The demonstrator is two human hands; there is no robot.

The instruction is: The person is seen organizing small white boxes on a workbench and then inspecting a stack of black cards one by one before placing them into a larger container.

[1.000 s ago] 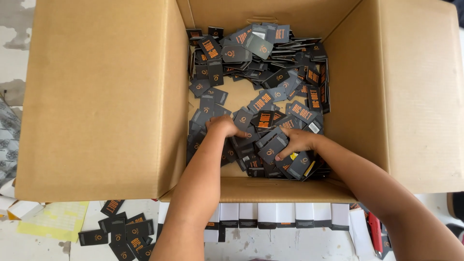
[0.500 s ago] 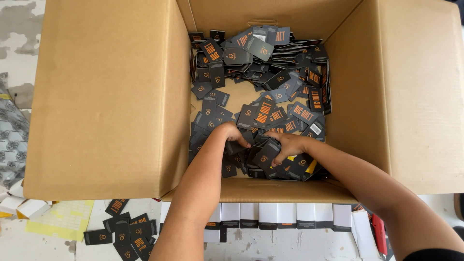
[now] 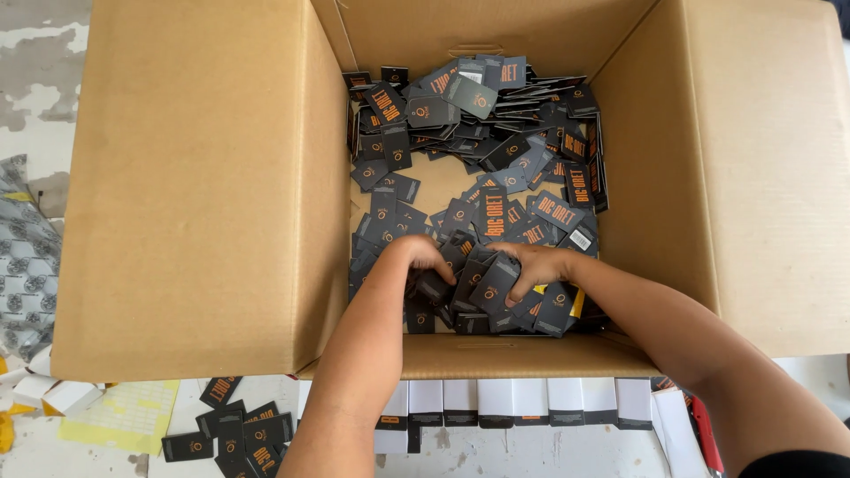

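A row of white cards (image 3: 496, 400) is lying along the floor just outside the near wall of the cardboard box (image 3: 195, 195), with a few loose dark tags (image 3: 232, 435) scattered on the floor near the box's near left corner.

Inside, against the near wall, both hands are working into a heap of dark tags with orange print (image 3: 482, 283). The left hand (image 3: 423, 258) is curling its fingers down into the heap, half closed, pressing on tags rather than clearly lifting any. The right hand (image 3: 536, 265) is closing round a bunch of the same tags, thumb on top and fingers tucked under.

Judging from this, gathering well means drawing the two hands toward each other so the tags are squaring up between them, keeping the fingers low against the box bottom so none are slipping out beneath.

Farther in, bare cardboard is showing mid-bottom, and a second heap of tags (image 3: 478, 115) is piling against the far wall and far right corner.
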